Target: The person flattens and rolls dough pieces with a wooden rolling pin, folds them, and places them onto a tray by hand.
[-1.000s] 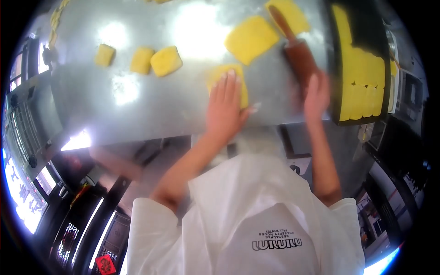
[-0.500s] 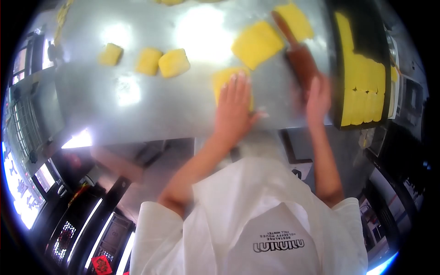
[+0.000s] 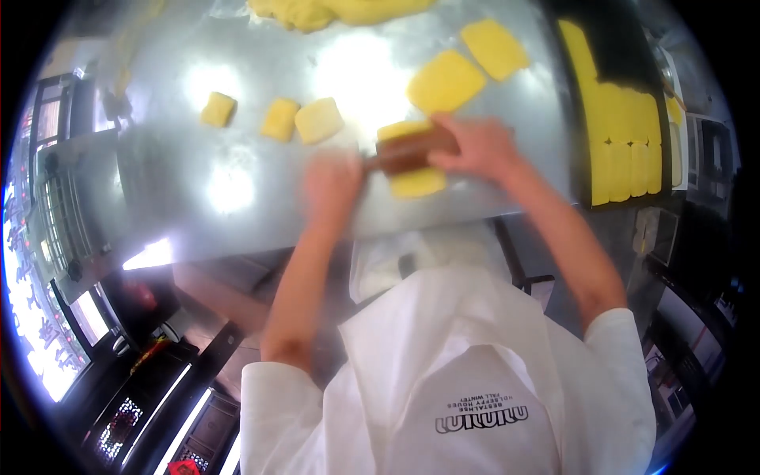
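A brown wooden rolling pin [image 3: 405, 153] lies across a flat yellow dough piece [image 3: 418, 184], which shows above and below it. My right hand [image 3: 481, 149] is closed around the pin's right end. Beside the left handle is my left hand [image 3: 332, 178], smeared by motion; whether its fingers grip the handle cannot be made out. Just beyond the pin are two wider flattened dough sheets, one nearer [image 3: 447, 82] and one farther [image 3: 495, 49]. To the left sit three smaller, thicker dough pieces: one at the left [image 3: 218, 109], one in the middle [image 3: 280, 119] and a paler one [image 3: 319, 120].
A shiny metal table [image 3: 261, 218] carries the work. At its far edge lies a large dough mass [image 3: 340, 11]. On the right, a dark tray [image 3: 587, 170] holds rows of yellow dough pieces [image 3: 625, 131]. The table's front edge runs close to my apron [image 3: 467, 317].
The rolling pin moved left from the right side and turned sideways onto the nearest dough piece, in my right hand. My left hand left that dough and shifted left to the pin's handle.
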